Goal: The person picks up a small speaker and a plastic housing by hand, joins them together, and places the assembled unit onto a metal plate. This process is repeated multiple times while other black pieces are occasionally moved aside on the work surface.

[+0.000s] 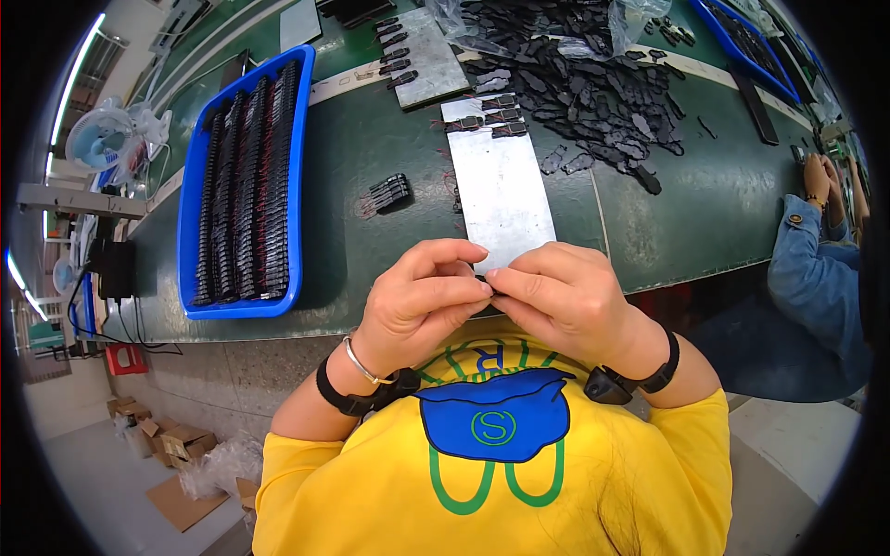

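Observation:
My left hand (422,296) and my right hand (565,296) meet fingertip to fingertip near the table's front edge. Together they pinch a small black part (489,282) that is almost hidden between the fingers. Just beyond them lies a long grey metal plate (501,190) with three small black parts (496,113) with thin red wires set across its far end. A short stack of the same black parts (387,193) lies left of the plate. A large loose heap of black parts (593,97) spreads over the green table (714,208) at the back right.
A blue tray (295,199) filled with rows of black parts stands at the left. A second metal plate (436,69) with parts lies further back, next to a clear plastic bag (454,23). Another blue tray (742,51) is at the far right. A co-worker's denim sleeve (811,278) rests at the right edge.

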Demonstrator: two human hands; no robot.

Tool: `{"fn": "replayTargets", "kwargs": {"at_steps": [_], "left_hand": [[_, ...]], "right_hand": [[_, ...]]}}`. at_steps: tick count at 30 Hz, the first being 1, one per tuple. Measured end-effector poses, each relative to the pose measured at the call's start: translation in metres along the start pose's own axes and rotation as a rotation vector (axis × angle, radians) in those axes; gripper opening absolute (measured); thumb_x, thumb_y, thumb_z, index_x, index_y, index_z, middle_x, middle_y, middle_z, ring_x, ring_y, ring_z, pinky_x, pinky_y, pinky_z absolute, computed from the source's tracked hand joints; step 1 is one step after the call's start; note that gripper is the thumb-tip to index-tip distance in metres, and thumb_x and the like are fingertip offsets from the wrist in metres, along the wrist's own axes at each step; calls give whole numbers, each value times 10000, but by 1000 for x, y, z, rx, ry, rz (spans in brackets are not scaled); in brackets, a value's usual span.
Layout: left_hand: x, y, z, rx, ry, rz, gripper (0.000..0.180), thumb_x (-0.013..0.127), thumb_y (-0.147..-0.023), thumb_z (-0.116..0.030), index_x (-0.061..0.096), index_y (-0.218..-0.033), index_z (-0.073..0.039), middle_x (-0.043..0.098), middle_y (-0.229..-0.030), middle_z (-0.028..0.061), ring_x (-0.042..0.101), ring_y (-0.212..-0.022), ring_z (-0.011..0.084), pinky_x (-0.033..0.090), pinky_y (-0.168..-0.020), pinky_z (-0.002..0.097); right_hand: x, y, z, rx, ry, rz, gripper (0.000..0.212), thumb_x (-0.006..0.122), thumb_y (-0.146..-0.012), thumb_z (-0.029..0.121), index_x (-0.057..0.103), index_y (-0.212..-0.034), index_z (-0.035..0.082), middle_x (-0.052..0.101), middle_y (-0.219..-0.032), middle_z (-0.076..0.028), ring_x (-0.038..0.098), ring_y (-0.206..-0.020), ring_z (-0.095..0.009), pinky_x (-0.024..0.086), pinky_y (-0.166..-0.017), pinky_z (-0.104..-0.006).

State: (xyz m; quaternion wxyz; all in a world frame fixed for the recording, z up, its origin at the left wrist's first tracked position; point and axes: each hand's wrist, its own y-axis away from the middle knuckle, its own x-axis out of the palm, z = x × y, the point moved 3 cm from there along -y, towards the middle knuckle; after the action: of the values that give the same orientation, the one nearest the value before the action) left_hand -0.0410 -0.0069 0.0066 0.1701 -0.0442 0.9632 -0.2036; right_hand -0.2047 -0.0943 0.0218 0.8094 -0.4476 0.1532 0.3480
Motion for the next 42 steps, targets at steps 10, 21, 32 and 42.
{"fn": "replayTargets", "kwargs": {"at_steps": [10, 21, 32, 42], "left_hand": [[-2, 7, 10, -312, 394, -34, 151, 637, -866, 24, 670, -1011, -5, 622, -1093, 142, 638, -826, 158, 536, -703, 244], [8, 4, 5, -712, 477, -46, 177, 609, -919, -74, 655, -1053, 33, 681, -830, 78, 631, -655, 109, 509, -556, 217], [-2, 4, 2, -666, 403, 17, 159, 593, -943, -114, 678, -955, 20, 680, -769, 73, 615, -620, 89, 485, -543, 195], [-2, 5, 11, -781, 715, 117, 166, 570, -949, -97, 649, -963, 48, 683, -779, 115, 635, -607, 120, 498, -531, 209]], "right_hand": [[0, 2, 0, -71, 13, -65, 297, 781, -644, 6, 683, -925, 19, 631, -782, -74, 601, -607, -214, 472, -513, -298], [0, 3, 3, -131, 139, -81, 284, 770, -649, -15, 675, -916, 4, 613, -778, -76, 585, -595, -212, 461, -501, -298], [-1, 5, 5, -222, 154, -87, 287, 770, -649, -15, 667, -917, -1, 621, -796, -80, 587, -608, -215, 471, -517, -292], [-2, 9, 0, -49, -40, -94, 325, 798, -659, 42, 660, -949, -7, 648, -850, -122, 622, -657, -256, 500, -558, -316]]}}
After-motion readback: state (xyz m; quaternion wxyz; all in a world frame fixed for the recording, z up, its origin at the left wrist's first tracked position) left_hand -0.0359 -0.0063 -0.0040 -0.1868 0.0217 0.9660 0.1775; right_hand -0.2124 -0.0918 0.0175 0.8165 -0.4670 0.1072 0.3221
